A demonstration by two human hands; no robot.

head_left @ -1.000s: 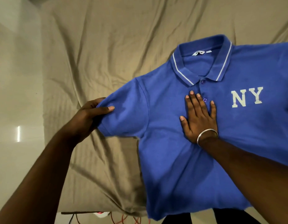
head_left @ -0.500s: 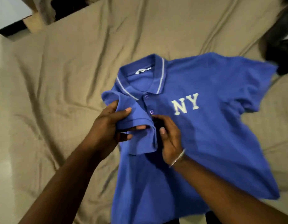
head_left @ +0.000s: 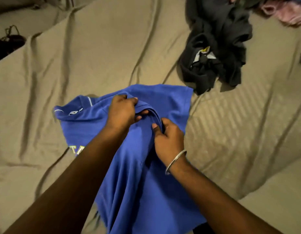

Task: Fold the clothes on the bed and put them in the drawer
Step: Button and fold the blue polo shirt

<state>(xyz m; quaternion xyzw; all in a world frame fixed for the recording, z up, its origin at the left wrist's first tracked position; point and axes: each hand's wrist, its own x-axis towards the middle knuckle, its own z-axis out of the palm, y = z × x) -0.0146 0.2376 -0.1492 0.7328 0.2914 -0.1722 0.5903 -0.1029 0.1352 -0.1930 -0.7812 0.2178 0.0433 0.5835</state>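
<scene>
While a black garment (head_left: 214,44) is lying at the upper right, the left hand (head_left: 122,112) and right hand (head_left: 168,139) are gripping a blue polo shirt's (head_left: 141,183) fold at center frame on the bed (head_left: 95,56).

Both forearms were extended forward from the lower edge of view, converging toward the middle. The left hand (head_left: 122,111) was curled, thumb and fingers pinched together in a grip. The right hand (head_left: 168,139) was held just beside it, fingers likewise curled and pinching.
</scene>
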